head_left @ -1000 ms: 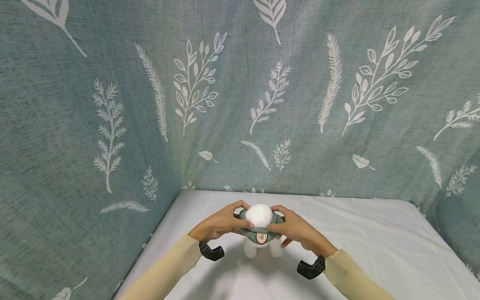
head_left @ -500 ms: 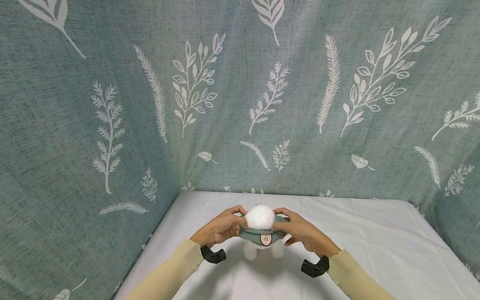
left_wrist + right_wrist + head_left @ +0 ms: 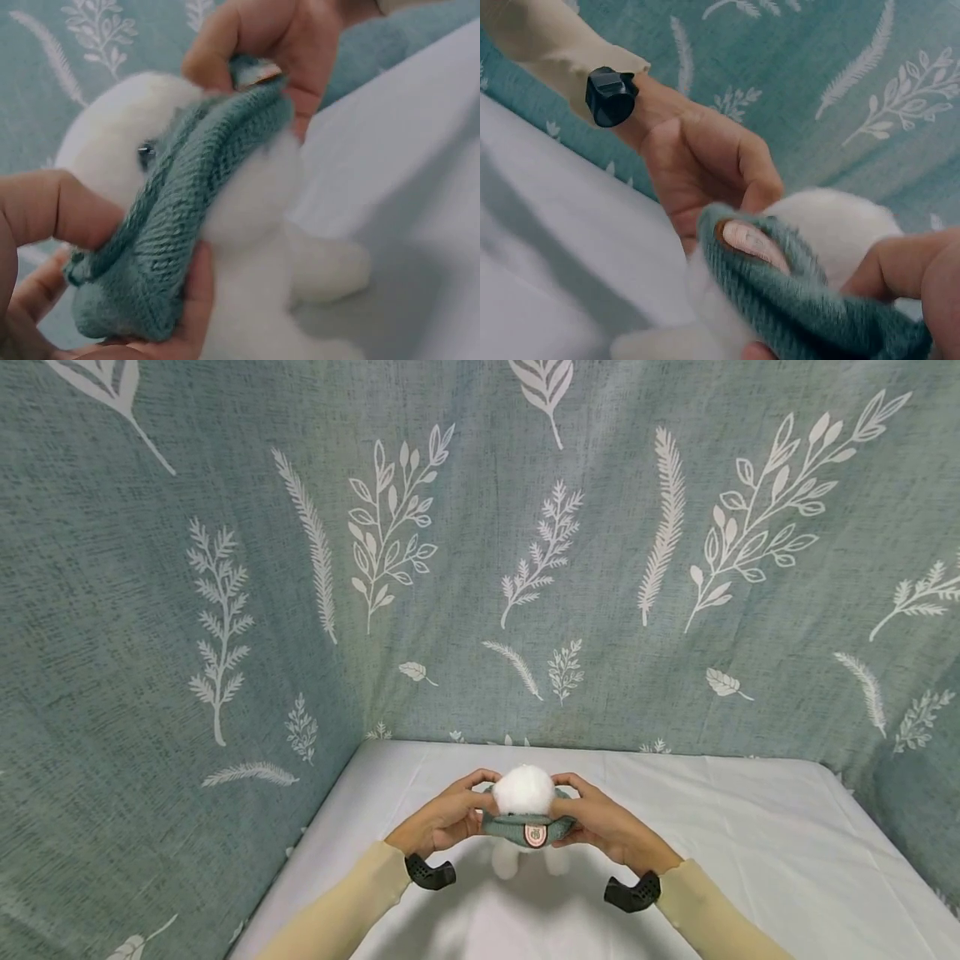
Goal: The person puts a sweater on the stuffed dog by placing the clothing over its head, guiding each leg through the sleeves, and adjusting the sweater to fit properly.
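A white fluffy plush toy [image 3: 523, 789] with a dark eye stands on the white-covered surface. A green knitted band [image 3: 513, 831] with a pinkish oval patch [image 3: 535, 836] wraps its head, slanting below the eye in the left wrist view. My left hand [image 3: 452, 815] pinches the band's left side, thumb on the near edge and fingers beneath. On the opposite side, my right hand [image 3: 606, 823] grips it in the same manner. White stubby legs [image 3: 326, 266] stick out below. The far side of the band is hidden behind the head.
A white sheet [image 3: 720, 843] covers the surface. Blue-green curtains [image 3: 465, 560] with white leaf prints rise behind and on both sides. Each wrist carries a black device [image 3: 632, 892] below a cream sleeve [image 3: 712, 914].
The patch has shifted slightly right relative to the toy. More of the white head shows above the band, whose sides sit lower. Both hands keep their hold.
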`<state>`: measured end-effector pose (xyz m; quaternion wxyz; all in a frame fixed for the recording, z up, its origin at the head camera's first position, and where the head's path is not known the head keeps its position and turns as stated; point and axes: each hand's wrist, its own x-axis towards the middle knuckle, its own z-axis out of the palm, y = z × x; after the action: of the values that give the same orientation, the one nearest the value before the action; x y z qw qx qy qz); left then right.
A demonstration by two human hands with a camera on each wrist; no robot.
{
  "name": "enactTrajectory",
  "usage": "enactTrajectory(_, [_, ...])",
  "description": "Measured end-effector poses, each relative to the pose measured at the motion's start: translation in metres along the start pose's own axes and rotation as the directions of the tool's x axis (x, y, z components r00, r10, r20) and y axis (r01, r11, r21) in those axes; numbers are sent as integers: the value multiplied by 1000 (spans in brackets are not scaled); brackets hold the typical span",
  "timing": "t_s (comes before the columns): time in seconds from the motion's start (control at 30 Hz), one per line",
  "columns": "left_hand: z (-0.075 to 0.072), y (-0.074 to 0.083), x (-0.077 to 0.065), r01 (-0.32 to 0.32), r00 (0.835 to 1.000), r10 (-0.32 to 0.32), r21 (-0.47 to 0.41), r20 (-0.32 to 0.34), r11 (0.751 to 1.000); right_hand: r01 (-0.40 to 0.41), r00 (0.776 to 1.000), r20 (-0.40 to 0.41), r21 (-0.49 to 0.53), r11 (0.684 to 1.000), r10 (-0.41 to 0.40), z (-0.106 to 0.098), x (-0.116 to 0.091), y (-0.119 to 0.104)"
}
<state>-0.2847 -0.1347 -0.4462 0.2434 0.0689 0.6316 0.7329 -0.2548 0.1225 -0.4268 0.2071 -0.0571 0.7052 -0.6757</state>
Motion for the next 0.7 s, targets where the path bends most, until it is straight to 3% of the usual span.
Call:
enactTrajectory(0.23, [3,-2,2,-5,1000,4,-55,-29,998,0,998,-55,52,999,3,1,4,5])
enactTrajectory(0.7, [5,-14,3,-7,998,-2,-138,-65,990,-42,998,-36,104,994,46,2,6,11])
